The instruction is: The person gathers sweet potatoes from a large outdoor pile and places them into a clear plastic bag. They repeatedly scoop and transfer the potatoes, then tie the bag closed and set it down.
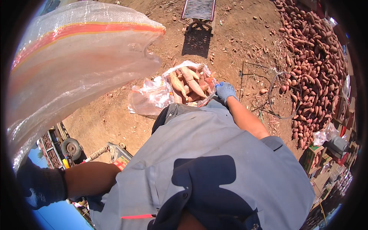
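Note:
My left hand (43,185), in a dark blue work glove at the lower left, is raised against the lower end of a large translucent woven plastic sack (86,57) with a red stripe; the sack billows across the upper left. Its fingers are in shadow, so their grip is unclear. In front of my legs another such sack (149,97) lies bunched around several sweet potatoes (191,82). My right hand (226,91), in a grey-blue glove, is closed on the right side of that sack's rim.
A wire hoop stand (270,99) stands to the right, beside a long heap of sweet potatoes (316,77). Ahead is the end of a slatted conveyor (199,10). Cardboard boxes (312,158) lie at the lower right, and a vehicle wheel (71,149) shows at the left.

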Motion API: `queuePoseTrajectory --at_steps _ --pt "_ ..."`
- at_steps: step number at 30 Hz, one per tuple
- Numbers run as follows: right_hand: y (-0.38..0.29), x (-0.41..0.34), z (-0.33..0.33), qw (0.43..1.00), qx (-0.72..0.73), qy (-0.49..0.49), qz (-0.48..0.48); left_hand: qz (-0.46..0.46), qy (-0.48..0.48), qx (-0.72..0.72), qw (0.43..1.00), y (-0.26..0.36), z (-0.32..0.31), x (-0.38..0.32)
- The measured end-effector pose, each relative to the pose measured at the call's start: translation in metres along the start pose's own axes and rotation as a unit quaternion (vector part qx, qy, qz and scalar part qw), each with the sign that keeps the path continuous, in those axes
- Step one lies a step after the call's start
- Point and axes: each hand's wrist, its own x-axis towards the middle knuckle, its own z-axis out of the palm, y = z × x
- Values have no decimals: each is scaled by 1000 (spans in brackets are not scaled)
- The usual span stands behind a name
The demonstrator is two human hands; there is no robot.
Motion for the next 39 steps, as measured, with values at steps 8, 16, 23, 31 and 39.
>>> queuePoseTrajectory --at_steps 8,16,23,31,39 --pt "3 0 -5 1000 -8 -6 27 -262 -164 62 949 -175 45 -133" --pt "7 11 22 998 42 -13 53 -364 -600 -88 707 -202 41 -511" --pt "-3 -1 25 984 106 17 144 -417 -830 -213 304 -114 39 -575" --pt "-46 11 7 975 -117 59 179 -381 -798 -300 357 56 189 -506" --pt "-60 89 8 983 -121 -70 121 -183 -854 -320 368 139 235 -535"
